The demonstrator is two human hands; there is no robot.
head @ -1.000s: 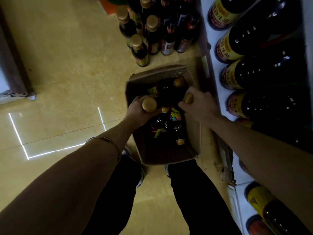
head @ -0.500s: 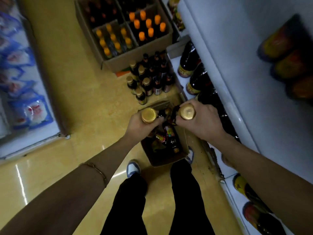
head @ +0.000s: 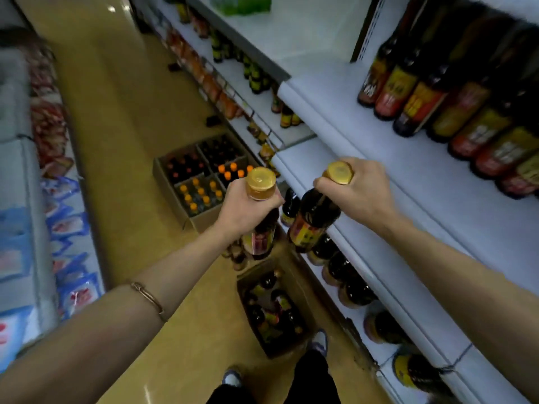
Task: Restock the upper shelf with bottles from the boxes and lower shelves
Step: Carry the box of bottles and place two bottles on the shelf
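No lettering is legible. The yellow-and-red paper labels on the dark glass bottles on the white upper shelf (head: pixel 431 103), at two o'clock, carry blurred characters; the label of the dark bottle held at centre (head: pixel 313 220) is likewise unreadable.

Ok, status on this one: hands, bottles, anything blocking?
Left hand grips one bottle, right hand another. Both below the upper shelf. Shelf front bare, nothing blocking.

glossy dark glass bottles (head: pixel 313 220), shiny gold caps (head: pixel 260 179), cardboard box (head: pixel 294 287)
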